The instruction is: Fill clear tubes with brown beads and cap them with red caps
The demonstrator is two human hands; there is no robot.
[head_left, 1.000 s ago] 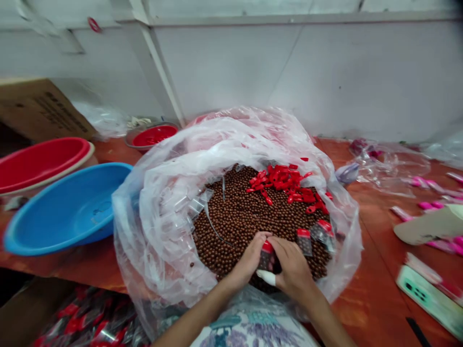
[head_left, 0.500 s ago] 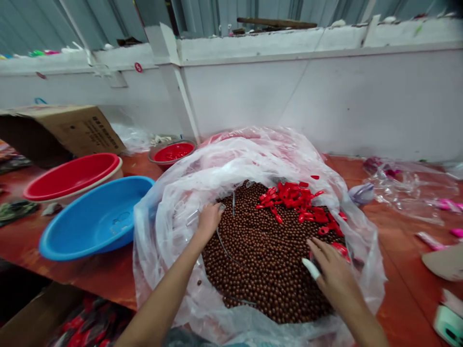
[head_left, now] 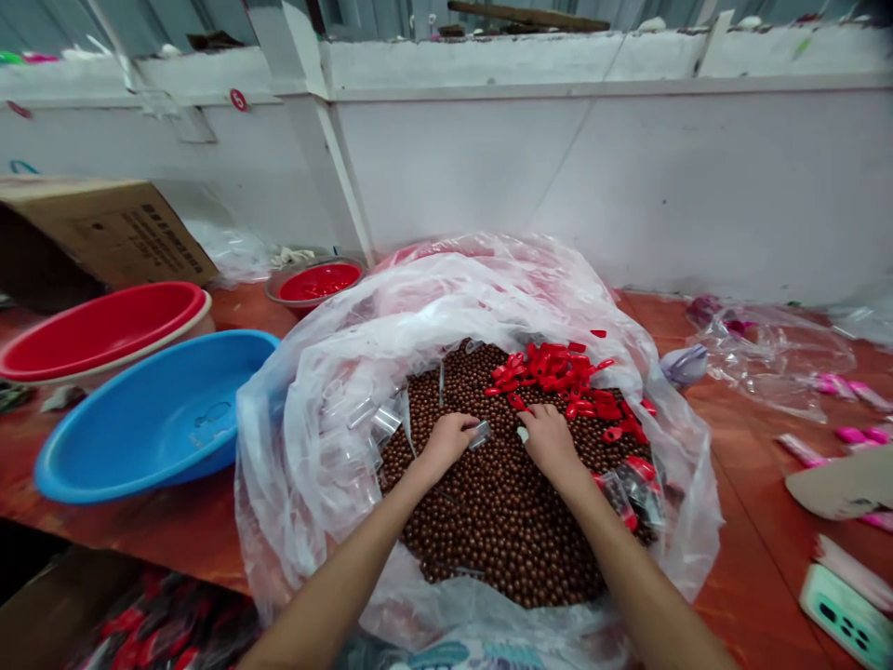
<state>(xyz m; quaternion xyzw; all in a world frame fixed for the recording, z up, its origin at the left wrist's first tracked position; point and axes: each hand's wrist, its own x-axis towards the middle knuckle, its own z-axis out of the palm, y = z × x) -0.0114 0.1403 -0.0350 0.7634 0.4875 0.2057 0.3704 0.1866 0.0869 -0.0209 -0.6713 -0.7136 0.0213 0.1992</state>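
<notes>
Both my hands have drawn together over the brown beads: left hand pinches a small clear tube; right hand, fingers curled, touches red caps.

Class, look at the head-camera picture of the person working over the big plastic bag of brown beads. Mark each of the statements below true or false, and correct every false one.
1. The left hand holds a small clear tube. True.
2. The right hand rests in the blue basin. False: it is on the brown beads, at the edge of the red caps.
3. The beads lie in a clear plastic bag. True.
4. The blue basin stands to the right of the bag. False: it stands to the left.
5. A cardboard box sits behind the red basin. True.
</notes>
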